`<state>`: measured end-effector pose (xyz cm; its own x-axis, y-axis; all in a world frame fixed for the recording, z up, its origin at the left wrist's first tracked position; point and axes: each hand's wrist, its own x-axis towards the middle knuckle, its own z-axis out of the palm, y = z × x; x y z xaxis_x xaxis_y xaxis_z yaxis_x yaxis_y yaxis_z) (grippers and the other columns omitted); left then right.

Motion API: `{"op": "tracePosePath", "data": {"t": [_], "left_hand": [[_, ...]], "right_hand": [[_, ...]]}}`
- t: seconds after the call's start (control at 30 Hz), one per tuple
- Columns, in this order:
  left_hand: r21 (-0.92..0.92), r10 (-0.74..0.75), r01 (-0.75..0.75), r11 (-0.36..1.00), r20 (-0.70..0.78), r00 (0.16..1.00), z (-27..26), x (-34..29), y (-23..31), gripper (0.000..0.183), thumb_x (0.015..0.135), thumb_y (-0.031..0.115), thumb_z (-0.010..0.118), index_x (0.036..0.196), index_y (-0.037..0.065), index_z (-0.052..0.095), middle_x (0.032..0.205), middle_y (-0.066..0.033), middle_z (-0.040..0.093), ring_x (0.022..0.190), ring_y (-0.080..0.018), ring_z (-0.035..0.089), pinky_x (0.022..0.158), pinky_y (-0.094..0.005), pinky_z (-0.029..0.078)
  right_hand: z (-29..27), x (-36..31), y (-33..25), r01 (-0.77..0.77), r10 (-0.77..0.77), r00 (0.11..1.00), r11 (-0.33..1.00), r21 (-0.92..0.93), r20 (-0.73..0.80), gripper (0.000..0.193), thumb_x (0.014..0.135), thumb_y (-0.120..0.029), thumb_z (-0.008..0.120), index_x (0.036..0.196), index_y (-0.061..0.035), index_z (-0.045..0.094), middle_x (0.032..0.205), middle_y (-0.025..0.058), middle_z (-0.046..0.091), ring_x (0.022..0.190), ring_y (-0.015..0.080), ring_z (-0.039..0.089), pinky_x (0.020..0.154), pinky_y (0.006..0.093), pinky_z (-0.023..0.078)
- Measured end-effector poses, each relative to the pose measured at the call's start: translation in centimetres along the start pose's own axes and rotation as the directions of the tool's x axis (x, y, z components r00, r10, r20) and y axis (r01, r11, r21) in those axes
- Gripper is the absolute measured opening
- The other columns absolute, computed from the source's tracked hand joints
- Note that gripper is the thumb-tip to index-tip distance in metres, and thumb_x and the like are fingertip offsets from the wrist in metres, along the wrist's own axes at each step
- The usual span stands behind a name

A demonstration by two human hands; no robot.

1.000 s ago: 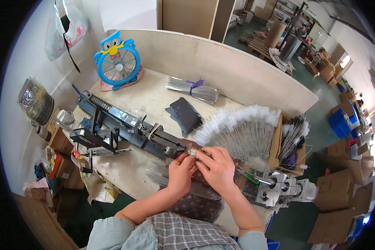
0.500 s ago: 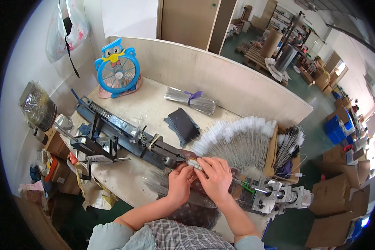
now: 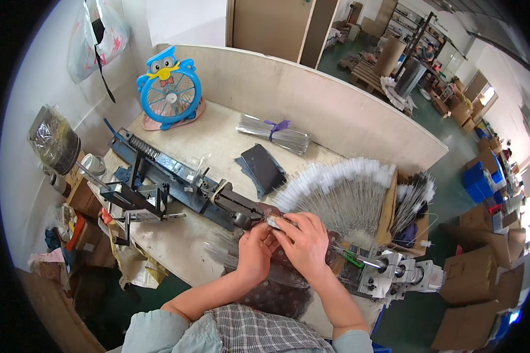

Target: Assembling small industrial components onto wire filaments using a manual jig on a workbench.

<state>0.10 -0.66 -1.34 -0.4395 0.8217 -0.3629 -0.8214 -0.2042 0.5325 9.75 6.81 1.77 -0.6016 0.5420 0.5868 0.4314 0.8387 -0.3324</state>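
Note:
My left hand point(image 3: 255, 254) and my right hand point(image 3: 306, 242) meet at the middle of the bench, fingertips pinched close together. At the right fingertips sits a small whitish piece point(image 3: 273, 222); whether it is a held part or a wrapping on a finger I cannot make out. Just beyond them is the end of a long dark metal jig point(image 3: 238, 206) with a spring and clamps. Thin wires point(image 3: 221, 254) lie left of my left hand. To the right, thin wire brushes point(image 3: 350, 203) with white tufts are fanned out.
A wire bundle point(image 3: 271, 134) with a purple tie and a dark flat pad point(image 3: 262, 169) lie behind. A blue toy-shaped fan point(image 3: 171, 97) stands far left. At right are a metal spindle machine point(image 3: 397, 273) and a cardboard box point(image 3: 388, 209). A crank frame point(image 3: 138, 200) is at left.
The view has shifted slightly. My hands stay together by the jig's end; the right fingers have curled in more, and less of the whitish piece shows.

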Motion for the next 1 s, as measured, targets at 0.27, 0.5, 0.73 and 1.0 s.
{"op": "tracePosePath", "data": {"t": [0.27,0.5,0.73,1.0], "left_hand": [[0.016,0.004,-0.004,1.0,0.0,1.0,0.1,0.1,-0.3,0.009,0.09,0.015,0.053,0.091,0.007,0.057,0.093,-0.0023,0.061,0.088,-0.0138,0.059,0.08,-0.0324,0.047],[0.055,0.015,-0.016,0.998,0.018,1.0,0.4,0.2,-0.4,0.003,0.089,0.011,0.055,0.089,0.008,0.056,0.091,-0.0011,0.061,0.086,-0.0125,0.06,0.078,-0.0309,0.046],[0.058,0.013,-0.015,0.998,0.031,0.999,0.2,0.4,-0.1,0.012,0.092,0.014,0.051,0.096,0.005,0.057,0.091,-0.0029,0.061,0.084,-0.0121,0.059,0.08,-0.031,0.047],[0.084,0.008,-0.01,0.996,0.027,1.0,0.1,-0.8,0.4,0.067,0.093,0.059,0.033,0.112,-0.004,0.044,0.101,-0.0126,0.051,0.095,-0.0233,0.055,0.086,-0.0381,0.045]], "right_hand": [[0.4,-0.1,0.3,-0.004,0.004,1.0,1.0,0.025,-0.026,0.024,0.07,-0.016,0.073,0.094,-0.0151,0.07,0.095,-0.0021,0.063,0.092,0.0188,0.058,0.074,0.0339,0.045],[0.0,-0.3,0.7,0.012,-0.012,0.999,1.0,-0.004,-0.031,0.025,0.068,-0.016,0.074,0.093,-0.0138,0.069,0.096,-0.0021,0.063,0.093,0.0189,0.058,0.074,0.0335,0.045],[-2.1,0.6,-0.2,0.01,-0.01,0.999,1.0,0.014,-0.035,0.027,0.065,-0.017,0.076,0.091,-0.0098,0.07,0.092,0.0011,0.064,0.088,0.0219,0.059,0.075,0.0342,0.045],[-3.0,-1.5,0.5,0.004,0.007,0.991,0.996,-0.087,0.133,0.018,0.072,-0.013,0.07,0.088,-0.0079,0.066,0.078,0.0016,0.06,0.085,0.0203,0.055,0.074,0.0358,0.043]]}}
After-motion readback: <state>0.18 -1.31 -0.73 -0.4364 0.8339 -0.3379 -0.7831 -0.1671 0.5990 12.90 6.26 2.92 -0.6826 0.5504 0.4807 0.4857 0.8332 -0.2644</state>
